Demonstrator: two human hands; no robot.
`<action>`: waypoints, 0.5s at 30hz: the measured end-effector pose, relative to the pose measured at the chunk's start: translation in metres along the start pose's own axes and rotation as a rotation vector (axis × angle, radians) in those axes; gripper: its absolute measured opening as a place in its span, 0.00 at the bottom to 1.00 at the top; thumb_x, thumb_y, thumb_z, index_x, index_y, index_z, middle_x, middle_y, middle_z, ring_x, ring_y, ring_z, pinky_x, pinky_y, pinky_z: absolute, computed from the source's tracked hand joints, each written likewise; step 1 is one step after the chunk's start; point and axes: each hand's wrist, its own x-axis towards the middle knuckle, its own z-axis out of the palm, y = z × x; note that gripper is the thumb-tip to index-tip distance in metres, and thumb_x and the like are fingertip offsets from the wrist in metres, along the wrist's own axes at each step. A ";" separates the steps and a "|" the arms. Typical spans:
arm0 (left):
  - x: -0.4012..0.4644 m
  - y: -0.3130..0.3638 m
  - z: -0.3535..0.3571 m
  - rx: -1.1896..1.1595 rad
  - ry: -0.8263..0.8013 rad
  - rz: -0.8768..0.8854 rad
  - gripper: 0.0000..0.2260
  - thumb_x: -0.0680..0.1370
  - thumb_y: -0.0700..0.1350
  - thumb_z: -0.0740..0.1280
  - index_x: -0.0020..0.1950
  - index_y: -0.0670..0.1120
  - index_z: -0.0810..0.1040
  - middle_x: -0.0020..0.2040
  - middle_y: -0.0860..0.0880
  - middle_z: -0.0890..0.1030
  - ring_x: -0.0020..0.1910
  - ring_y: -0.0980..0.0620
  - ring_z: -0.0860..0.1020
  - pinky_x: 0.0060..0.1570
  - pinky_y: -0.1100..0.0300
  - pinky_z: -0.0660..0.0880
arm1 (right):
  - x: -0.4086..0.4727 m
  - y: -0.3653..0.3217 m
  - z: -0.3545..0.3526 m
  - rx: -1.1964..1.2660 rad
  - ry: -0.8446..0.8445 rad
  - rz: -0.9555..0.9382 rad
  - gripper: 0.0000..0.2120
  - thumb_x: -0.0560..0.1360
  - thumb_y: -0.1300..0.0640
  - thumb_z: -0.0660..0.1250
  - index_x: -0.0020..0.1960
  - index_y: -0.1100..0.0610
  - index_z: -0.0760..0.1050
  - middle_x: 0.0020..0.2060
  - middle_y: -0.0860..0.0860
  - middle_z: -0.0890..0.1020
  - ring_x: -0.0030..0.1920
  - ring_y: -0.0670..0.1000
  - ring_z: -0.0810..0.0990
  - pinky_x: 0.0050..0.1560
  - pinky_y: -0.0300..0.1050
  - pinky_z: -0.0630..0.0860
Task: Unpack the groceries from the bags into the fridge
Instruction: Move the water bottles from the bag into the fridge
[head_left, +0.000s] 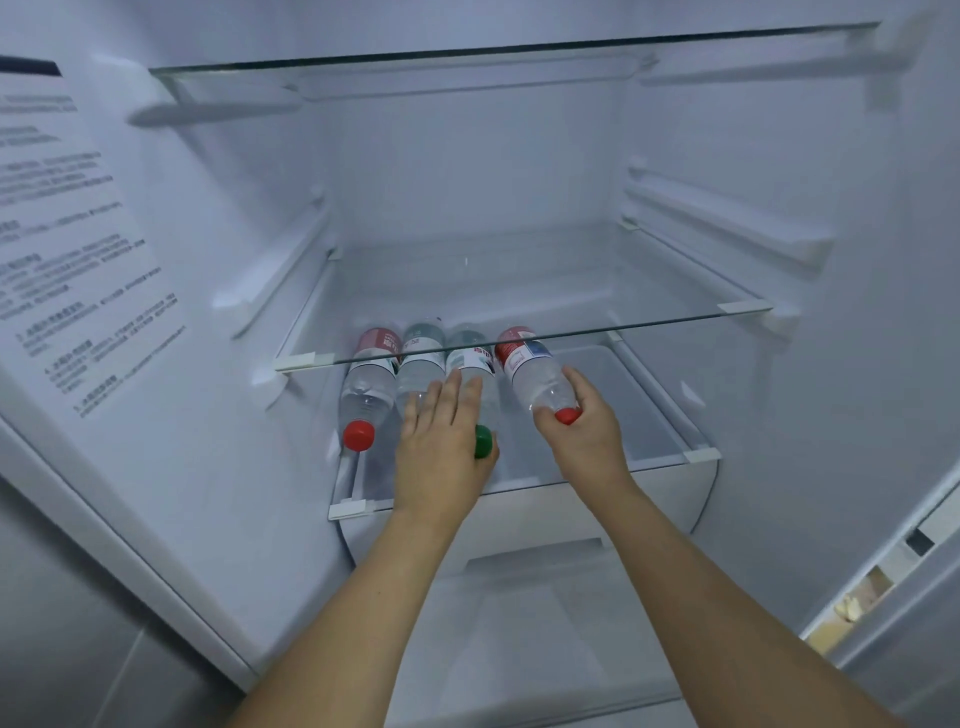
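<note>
Several clear water bottles lie side by side on the lower glass shelf (524, 470) of the open fridge, caps toward me. The leftmost bottle (366, 395) has a red cap. My left hand (441, 457) rests flat with straight fingers on the two middle bottles, and one green cap (483, 441) shows beside its thumb. My right hand (584, 431) grips the neck of the rightmost red-capped bottle (535, 374), which is tilted with its base under the shelf above.
A middle glass shelf (649, 322) spans the fridge just above the bottles, and a higher glass shelf (519, 49) sits near the top. A white drawer (597, 509) lies below the bottle shelf. The fridge door with a printed label (78, 234) stands open at left.
</note>
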 end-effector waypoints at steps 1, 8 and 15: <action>0.002 0.000 0.003 0.055 0.001 -0.002 0.32 0.74 0.51 0.72 0.75 0.44 0.67 0.75 0.42 0.68 0.73 0.41 0.67 0.74 0.43 0.54 | 0.003 0.001 0.001 -0.019 -0.015 0.010 0.27 0.76 0.61 0.68 0.73 0.52 0.66 0.57 0.46 0.75 0.53 0.46 0.76 0.37 0.25 0.71; 0.018 0.003 0.009 0.163 -0.059 -0.031 0.35 0.77 0.52 0.66 0.79 0.47 0.56 0.79 0.45 0.58 0.77 0.43 0.58 0.76 0.41 0.44 | 0.024 0.005 0.003 -0.161 -0.103 -0.019 0.30 0.76 0.59 0.68 0.76 0.53 0.62 0.66 0.50 0.74 0.62 0.49 0.75 0.58 0.39 0.72; 0.029 0.005 0.013 0.202 -0.091 -0.086 0.34 0.79 0.55 0.61 0.80 0.46 0.51 0.80 0.45 0.56 0.79 0.44 0.54 0.75 0.41 0.44 | 0.039 0.007 0.008 -0.244 -0.144 -0.086 0.31 0.75 0.57 0.67 0.76 0.54 0.62 0.70 0.52 0.71 0.67 0.52 0.72 0.68 0.49 0.70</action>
